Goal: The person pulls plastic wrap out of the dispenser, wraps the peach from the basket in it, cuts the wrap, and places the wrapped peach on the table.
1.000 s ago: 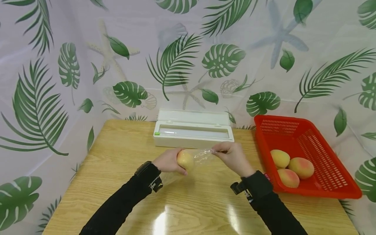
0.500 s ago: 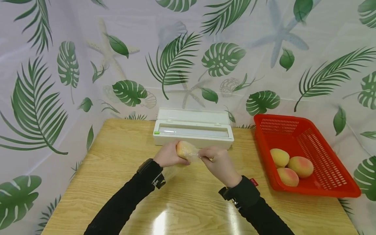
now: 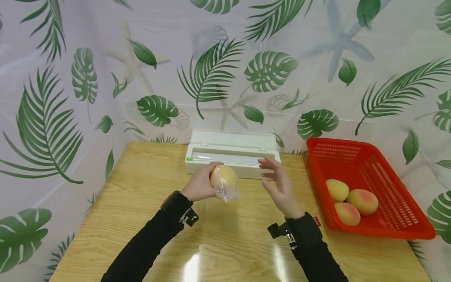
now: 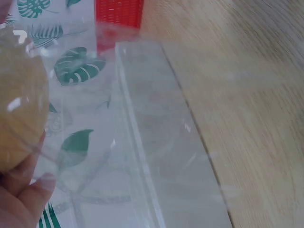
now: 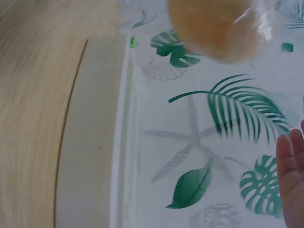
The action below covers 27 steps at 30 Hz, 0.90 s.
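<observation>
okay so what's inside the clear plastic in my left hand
Inside the clear plastic is one round yellow fruit. Your left hand covers part of its left side in the head view, so that patch cannot be seen.

Makeshift work corner: creased leaf-print sheeting (image 3: 232,84) round wooden table (image 3: 148,176).

Left hand (image 3: 200,186): grips a peach (image 3: 225,175) from the left, above the wooden table (image 3: 141,168).
Clear film (image 3: 227,192): covers the peach, gathers in shiny folds on the near side.
Right hand (image 3: 281,190): hovers right of the peach, apart from it, with loosely spread fingers.
White box (image 3: 225,171): stands near the table's far edge with raised lid, pale roll (image 3: 229,158) and green tab (image 3: 189,158).
Red basket (image 3: 352,176): sits at right, holds three clustered peaches (image 3: 362,201).
Backdrop (image 3: 267,23): shows green leaves, starfish.
</observation>
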### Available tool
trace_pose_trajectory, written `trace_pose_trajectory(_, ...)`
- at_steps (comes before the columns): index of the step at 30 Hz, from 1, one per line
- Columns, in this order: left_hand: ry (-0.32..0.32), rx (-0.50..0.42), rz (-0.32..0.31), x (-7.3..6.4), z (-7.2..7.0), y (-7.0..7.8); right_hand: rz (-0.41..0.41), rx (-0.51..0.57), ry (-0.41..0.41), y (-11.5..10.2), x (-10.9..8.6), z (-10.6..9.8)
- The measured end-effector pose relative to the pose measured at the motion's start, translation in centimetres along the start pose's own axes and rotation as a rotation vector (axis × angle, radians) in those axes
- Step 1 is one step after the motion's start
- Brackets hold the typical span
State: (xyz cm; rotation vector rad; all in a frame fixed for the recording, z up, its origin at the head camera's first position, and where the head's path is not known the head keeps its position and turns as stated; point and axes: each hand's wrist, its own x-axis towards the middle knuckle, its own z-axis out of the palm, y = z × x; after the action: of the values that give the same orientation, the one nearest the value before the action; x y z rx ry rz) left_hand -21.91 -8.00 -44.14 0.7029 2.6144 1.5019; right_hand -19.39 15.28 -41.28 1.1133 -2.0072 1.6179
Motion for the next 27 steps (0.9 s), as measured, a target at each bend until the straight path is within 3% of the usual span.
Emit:
trace_pose_trajectory(2, -0.047, -0.057, 0.016, -0.1, -0.1, 0.6, 0.105, 0.057, -0.091, 0.9, -0.1, -0.5)
trace_pose_trajectory(6, -0.171, -0.215, 0.015, -0.2, 0.1, 1.5, 0.302, -0.053, -0.393, 1.8, -0.3, -0.2)
trace_pose_trajectory(9, -0.249, -0.283, 0.012, -0.2, 0.2, 1.9, 0.373, -0.112, -0.492, 1.7, 0.0, 0.6)
trace_pose_trajectory(17, -0.405, -0.197, 0.094, -0.3, 0.3, 1.5, 0.284, -0.134, -0.589, 1.2, 1.0, 2.2)
trace_pose_trajectory(21, -0.406, -0.157, 0.108, -0.3, 0.4, 1.5, 0.208, -0.165, -0.600, 1.1, 0.9, 2.5)
trace_pose_trajectory(27, -0.355, -0.053, 0.093, -0.2, 0.6, 1.6, 0.124, -0.218, -0.571, 0.5, 0.8, 2.6)
